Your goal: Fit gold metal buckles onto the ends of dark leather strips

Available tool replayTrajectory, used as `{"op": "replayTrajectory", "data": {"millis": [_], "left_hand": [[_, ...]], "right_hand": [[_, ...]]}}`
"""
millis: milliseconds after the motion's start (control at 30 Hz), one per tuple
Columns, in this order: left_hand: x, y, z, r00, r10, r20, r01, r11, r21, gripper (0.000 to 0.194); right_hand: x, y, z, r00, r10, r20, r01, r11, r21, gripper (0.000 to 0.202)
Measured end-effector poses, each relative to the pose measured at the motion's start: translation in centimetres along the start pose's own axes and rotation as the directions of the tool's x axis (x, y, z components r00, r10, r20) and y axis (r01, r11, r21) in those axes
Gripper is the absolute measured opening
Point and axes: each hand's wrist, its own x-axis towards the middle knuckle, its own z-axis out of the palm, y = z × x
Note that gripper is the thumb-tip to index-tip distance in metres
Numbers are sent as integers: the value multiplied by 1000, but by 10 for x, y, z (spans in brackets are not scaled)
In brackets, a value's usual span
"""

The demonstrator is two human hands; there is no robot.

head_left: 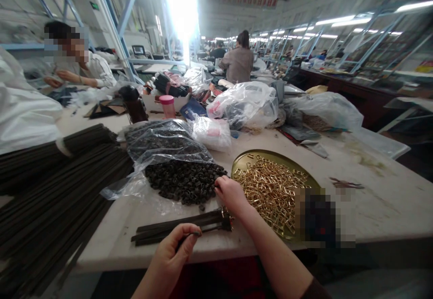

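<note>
My left hand (177,247) is closed in a pinch near the table's front edge, with a small dark piece at its fingertips that is too small to name. Just behind it lie several dark straps (169,227), with gold-coloured buckles (229,220) at their right ends. My right hand (232,195) reaches to the right edge of a pile of small black loops (189,181). Its fingers are drawn together, and whatever is between them is hidden. To the right of that hand, many gold buckles (270,186) lie heaped on a gold oval tray (309,175).
Long dark strips (67,190) are stacked at left. Behind the loops sit a clear plastic bag (162,141), a dark bottle (132,104) and a pink-lidded jar (167,106). Pliers (345,184) lie right of the tray. One co-worker (79,60) sits across at left.
</note>
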Motion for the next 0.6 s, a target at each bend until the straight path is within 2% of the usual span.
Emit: {"op": "replayTrajectory", "data": {"millis": [167, 333, 500, 600], "left_hand": [[-6, 0, -2, 1000, 4, 7, -4, 1000, 3, 44], [-6, 0, -4, 1000, 5, 16, -5, 1000, 12, 45], [2, 3, -6, 997, 15, 71, -19, 999, 48, 42], [7, 9, -3, 997, 38, 68, -41, 998, 37, 37]], "right_hand": [[-2, -2, 2, 1000, -30, -8, 30, 999, 37, 16], [-1, -1, 4, 999, -33, -42, 37, 995, 92, 6], [-13, -2, -12, 991, -3, -134, 25, 985, 168, 5], [-33, -15, -28, 980, 22, -197, 62, 911, 408, 7]]}}
